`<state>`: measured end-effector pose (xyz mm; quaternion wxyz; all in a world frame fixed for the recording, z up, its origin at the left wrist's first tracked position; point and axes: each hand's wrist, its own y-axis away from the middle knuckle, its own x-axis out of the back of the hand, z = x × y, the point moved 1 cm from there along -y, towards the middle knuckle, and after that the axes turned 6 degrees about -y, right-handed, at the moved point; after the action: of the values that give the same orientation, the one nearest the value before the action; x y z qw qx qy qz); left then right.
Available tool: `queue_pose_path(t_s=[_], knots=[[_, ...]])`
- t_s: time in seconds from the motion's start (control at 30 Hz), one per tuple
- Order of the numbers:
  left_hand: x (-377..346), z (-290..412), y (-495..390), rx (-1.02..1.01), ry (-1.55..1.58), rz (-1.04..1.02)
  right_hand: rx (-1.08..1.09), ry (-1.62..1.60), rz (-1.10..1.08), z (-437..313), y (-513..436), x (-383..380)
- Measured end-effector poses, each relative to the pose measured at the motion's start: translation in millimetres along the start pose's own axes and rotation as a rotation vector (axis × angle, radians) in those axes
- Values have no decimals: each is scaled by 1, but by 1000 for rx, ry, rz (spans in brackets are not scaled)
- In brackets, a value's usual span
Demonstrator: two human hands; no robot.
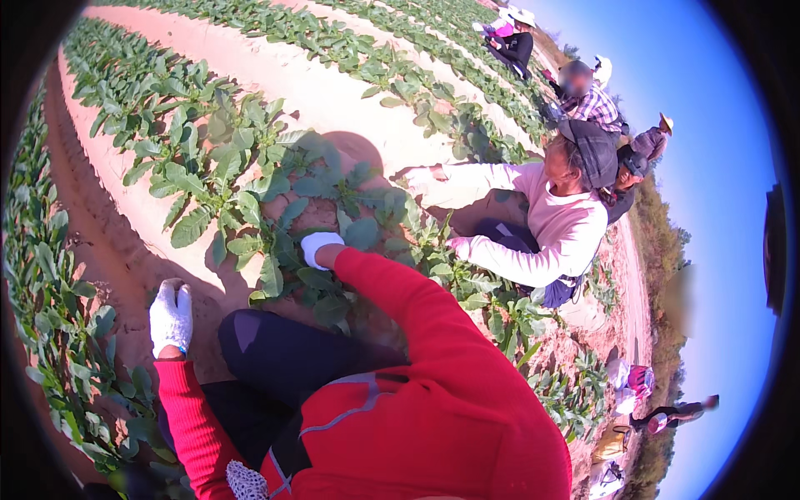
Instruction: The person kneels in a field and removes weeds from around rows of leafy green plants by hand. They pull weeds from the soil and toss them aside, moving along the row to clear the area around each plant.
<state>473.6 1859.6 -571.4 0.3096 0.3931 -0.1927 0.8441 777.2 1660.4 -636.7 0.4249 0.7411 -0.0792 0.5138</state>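
Note:
My right hand (320, 249), in a white knit glove, reaches in among the leafy green plants (300, 234) of the row before me. Leaves and shade hide its fingers, so whether it grips a stem does not show. My left hand (170, 320), gloved the same way, hangs over the bare reddish furrow (128, 269) left of my bent knee. Its fingertips look soiled and point away from me; no object shows in it. Broad toothed leaves (215, 203) spread just beyond my right hand, partly in shadow.
A co-worker in a pale top (562, 231) crouches close on my right, both hands at the plants. Several other people (590, 103) sit or bend farther along. Another crop row (53, 325) borders the furrow at left. Bags (631, 381) lie by the dirt path.

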Motion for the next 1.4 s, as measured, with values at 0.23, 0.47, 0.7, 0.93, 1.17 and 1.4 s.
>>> queue_pose_path(t_s=[0.23,0.47,0.7,0.93,1.17,1.4], knots=[[4,4,1,6,-29,7,-76,-165,-36,8,-8,-5],[-2,8,1,27,11,-8,-1,-39,-53,23,-25,-8],[11,15,1,37,-63,-16,206,-112,69,40,-34,-34],[8,7,5,74,-42,-1,111,-471,176,53,-25,-46],[6,12,5,82,-40,-14,125,-722,413,82,-19,-64],[5,10,5,89,-55,-36,174,-1114,505,50,22,43]])
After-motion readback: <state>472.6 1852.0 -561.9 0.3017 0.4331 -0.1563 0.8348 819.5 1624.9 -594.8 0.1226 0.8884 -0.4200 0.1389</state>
